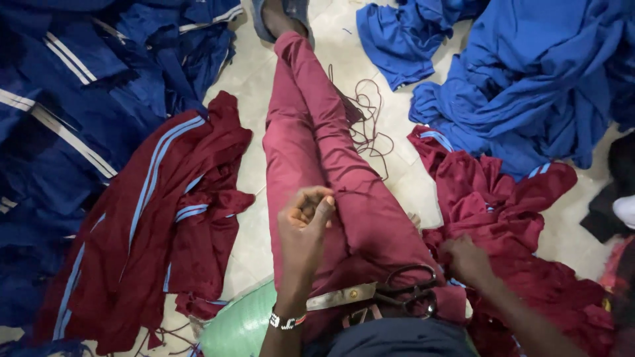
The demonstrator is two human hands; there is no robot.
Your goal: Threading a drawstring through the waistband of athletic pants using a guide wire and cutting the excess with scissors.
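Large metal scissors with dark loop handles (390, 295) lie across the lap at six o'clock, on the maroon trousers (331, 165). Just above them the left hand (303, 221) is raised, fingers (322, 206) pressed together, seemingly pinching a fine thread too thin to confirm. At four o'clock the right hand (467, 259) rests on a crumpled maroon garment with blue stripes (509, 218); whether its fingers grip is unclear. That cloth looks soft, light and limp, best gathered at a seam. Loose maroon cord (367, 119) lies on the floor at twelve o'clock.
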